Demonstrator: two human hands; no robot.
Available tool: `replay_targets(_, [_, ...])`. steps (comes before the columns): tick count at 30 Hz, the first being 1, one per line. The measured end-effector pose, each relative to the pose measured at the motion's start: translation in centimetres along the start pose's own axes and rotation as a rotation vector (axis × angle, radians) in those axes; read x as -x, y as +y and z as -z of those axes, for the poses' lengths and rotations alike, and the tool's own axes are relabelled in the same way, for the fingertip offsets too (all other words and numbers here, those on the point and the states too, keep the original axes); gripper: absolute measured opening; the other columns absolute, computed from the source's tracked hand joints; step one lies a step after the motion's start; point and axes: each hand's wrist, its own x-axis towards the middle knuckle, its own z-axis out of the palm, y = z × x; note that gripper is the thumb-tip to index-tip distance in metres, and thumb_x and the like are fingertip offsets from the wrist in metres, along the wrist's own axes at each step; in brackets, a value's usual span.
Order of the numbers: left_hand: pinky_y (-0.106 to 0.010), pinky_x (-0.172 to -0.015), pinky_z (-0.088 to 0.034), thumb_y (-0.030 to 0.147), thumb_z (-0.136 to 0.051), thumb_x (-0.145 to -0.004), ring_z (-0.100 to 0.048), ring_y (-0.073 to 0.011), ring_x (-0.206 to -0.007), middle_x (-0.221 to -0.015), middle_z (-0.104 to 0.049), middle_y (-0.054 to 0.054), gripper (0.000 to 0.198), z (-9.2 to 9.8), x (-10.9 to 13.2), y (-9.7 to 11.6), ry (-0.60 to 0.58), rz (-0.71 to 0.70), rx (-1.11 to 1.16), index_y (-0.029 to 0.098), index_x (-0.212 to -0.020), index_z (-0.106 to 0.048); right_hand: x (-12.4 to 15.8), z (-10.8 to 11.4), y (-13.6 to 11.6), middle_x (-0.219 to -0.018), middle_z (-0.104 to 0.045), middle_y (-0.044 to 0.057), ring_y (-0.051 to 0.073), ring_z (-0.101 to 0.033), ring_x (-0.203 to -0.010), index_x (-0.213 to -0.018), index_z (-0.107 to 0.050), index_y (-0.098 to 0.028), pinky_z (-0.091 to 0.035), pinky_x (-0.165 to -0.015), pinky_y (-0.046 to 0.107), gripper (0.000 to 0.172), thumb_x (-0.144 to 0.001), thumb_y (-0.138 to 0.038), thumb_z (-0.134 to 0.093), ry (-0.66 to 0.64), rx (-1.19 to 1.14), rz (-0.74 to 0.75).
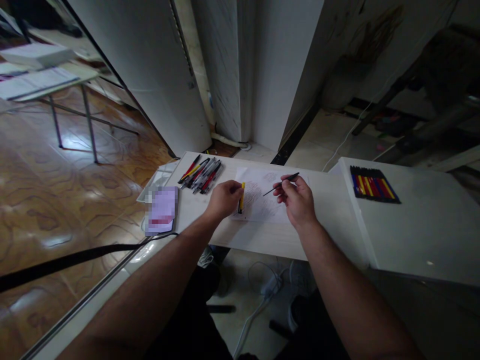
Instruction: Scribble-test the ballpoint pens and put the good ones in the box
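Paper sheet [262,204] on white table [330,210] already bears many scribble marks; work looks partway through. Loose pile of pens [202,175] lies at table's left end; neat row of pens [375,185] lies on raised surface [420,225] at right. How many remain unhandled, cannot tell. Left hand [225,198] pinches yellow pen [241,201] over sheet's left part, fingers closed. Right hand [299,200] grips slim dark pen [294,176], thumb against fingers, tip toward sheet; contact unclear.
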Motion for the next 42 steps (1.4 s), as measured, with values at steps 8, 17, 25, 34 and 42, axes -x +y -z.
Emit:
replay_targets(8, [-0.027, -0.063, -0.044, 0.032, -0.063, -0.077, -0.062, -0.0182, -0.068, -0.079, -0.072, -0.009, 0.025, -0.1, -0.5, -0.3, 0.039, 0.022, -0.183, 0.016, -0.093, -0.075, 0.2, -0.1, 1.6, -0.07, -0.069, 0.0, 0.011, -0.062, -0.056, -0.09, -0.057, -0.02, -0.039, -0.043, 0.018, 0.031, -0.071, -0.041, -0.071, -0.039, 0.156, -0.191])
replay_targets(17, [-0.028, -0.067, -0.045, 0.032, -0.062, -0.079, -0.063, -0.02, -0.073, -0.086, -0.073, -0.01, 0.027, -0.1, -0.7, -0.9, 0.086, -0.012, -0.272, 0.017, -0.097, -0.074, 0.0, -0.6, 2.1, -0.069, -0.069, 0.0, 0.011, -0.062, -0.055, -0.089, -0.057, -0.019, -0.038, -0.042, 0.018, 0.036, -0.068, -0.045, -0.072, -0.044, 0.19, -0.222])
replay_targets(25, [-0.024, -0.063, -0.044, 0.035, -0.062, -0.081, -0.062, -0.014, -0.068, -0.078, -0.072, -0.003, 0.023, -0.4, 1.0, 0.9, -0.148, -0.208, 0.035, 0.018, -0.089, -0.074, 0.1, -1.2, 2.1, -0.071, -0.07, 0.001, 0.011, -0.062, -0.056, -0.091, -0.058, -0.019, -0.039, -0.042, 0.018, 0.035, -0.07, -0.043, -0.072, -0.092, 0.155, -0.186])
replay_targets(34, [-0.023, -0.061, -0.043, 0.027, -0.064, -0.077, -0.058, -0.012, -0.064, -0.074, -0.07, -0.001, 0.015, -0.7, 1.7, 1.2, -0.204, -0.239, 0.097, 0.017, -0.084, -0.072, 0.2, -1.6, 2.0, -0.081, -0.07, 0.002, 0.01, -0.062, -0.058, -0.091, -0.061, -0.02, -0.039, -0.042, 0.017, 0.032, -0.072, -0.043, -0.071, -0.113, 0.146, -0.148])
replay_targets(42, [-0.024, -0.064, -0.043, 0.024, -0.062, -0.076, -0.059, -0.0126, -0.067, -0.075, -0.07, -0.001, 0.014, -0.3, 1.6, 1.2, -0.191, -0.266, 0.025, 0.018, -0.083, -0.072, -0.1, -1.6, 1.3, -0.088, -0.068, 0.001, 0.008, -0.057, -0.057, -0.091, -0.065, -0.019, -0.039, -0.043, 0.018, 0.028, -0.075, -0.042, -0.069, -0.038, 0.094, -0.049])
